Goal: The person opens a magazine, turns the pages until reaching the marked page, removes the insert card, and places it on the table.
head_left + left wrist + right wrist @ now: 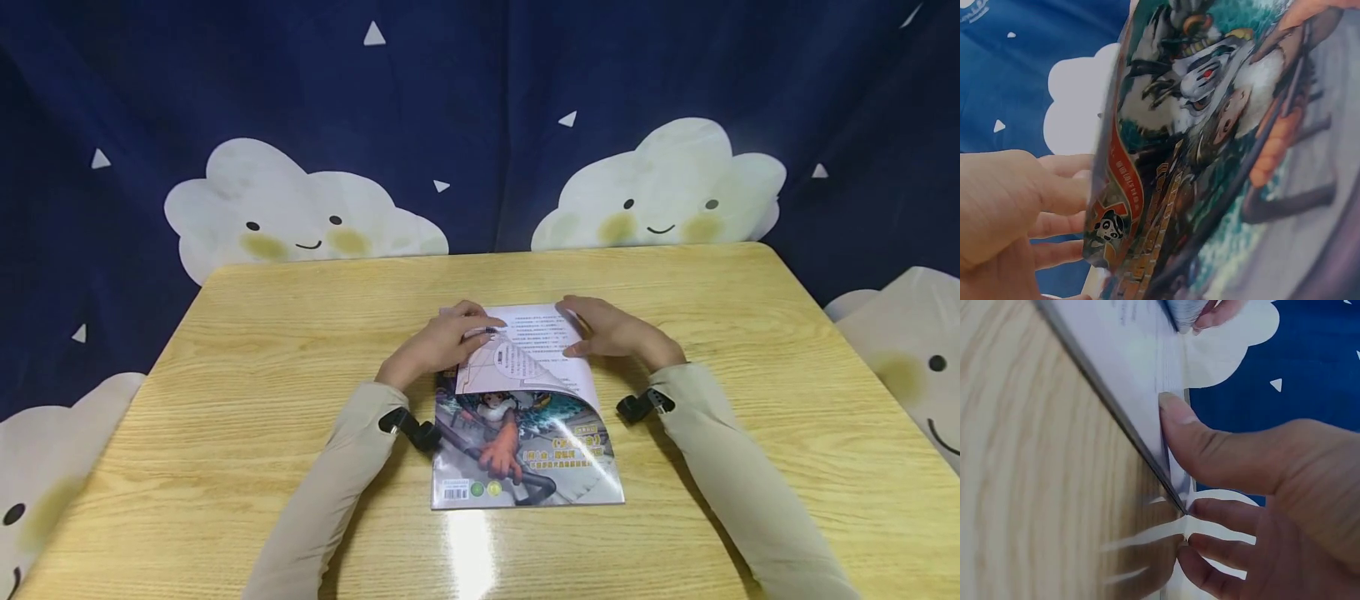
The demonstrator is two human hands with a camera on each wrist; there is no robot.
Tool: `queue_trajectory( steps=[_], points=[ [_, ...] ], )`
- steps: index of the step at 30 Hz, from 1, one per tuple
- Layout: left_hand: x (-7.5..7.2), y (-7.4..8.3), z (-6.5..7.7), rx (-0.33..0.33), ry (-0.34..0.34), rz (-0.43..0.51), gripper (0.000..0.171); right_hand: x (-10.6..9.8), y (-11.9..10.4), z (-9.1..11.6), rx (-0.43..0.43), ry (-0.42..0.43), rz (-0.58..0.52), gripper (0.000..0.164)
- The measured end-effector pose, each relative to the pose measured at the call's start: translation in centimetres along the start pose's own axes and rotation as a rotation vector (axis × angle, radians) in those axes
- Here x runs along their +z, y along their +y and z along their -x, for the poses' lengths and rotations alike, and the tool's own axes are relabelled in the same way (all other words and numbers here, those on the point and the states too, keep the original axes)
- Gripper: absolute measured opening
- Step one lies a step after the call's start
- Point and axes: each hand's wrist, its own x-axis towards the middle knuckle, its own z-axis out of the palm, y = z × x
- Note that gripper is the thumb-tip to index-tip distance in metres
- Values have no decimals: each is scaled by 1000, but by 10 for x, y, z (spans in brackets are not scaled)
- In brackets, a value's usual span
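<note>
At the magazine's far left, left hand (450,340) has thumb and index close together, pinching the corner of a raised sheet (498,367). Other fingers on that side bent; left wrist view puts them at the cover's edge, beside a small panda logo (1109,226).

At the far right corner, right hand (609,325) has thumb and index spread wide. Thumb rests on the text page (536,329) by its right edge; right wrist view shows the other fingers apart, by the stack's edge and low to the tabletop. Can't tell how firmly they press.

Raised sheet curls diagonally between the hands, printed underside up, a pale circle of text on it. White text page lies flat on its far right.

Magazine (517,454) lies at mid tabletop, between the forearms. Near half shows a glossy illustration with an orange-gloved figure, yellow lettering right, barcode (456,493) at near left, green and yellow round marks beside it.

Beige sleeves (333,479) on both arms, black strapped device (426,435) on each wrist. Tabletop (247,375) is light wood grain; bright glare just near of the magazine. Far side: navy curtain (480,92), smiling white clouds (675,171), small white triangles.
</note>
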Motion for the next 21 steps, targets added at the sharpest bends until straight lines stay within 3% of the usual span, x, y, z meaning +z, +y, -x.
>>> queue_trajectory(
  steps=[9, 17, 21],
  points=[
    [0, 10, 11, -7, -55, -101, 31, 1, -1, -2, 41, 25, 64, 85],
    [-2, 15, 27, 0, -41, -3, 28, 3, -5, -2, 98, 30, 45, 83],
    [-5, 16, 33, 13, -37, -20, 31, 4, -5, -2, 104, 33, 42, 83]
  ],
)
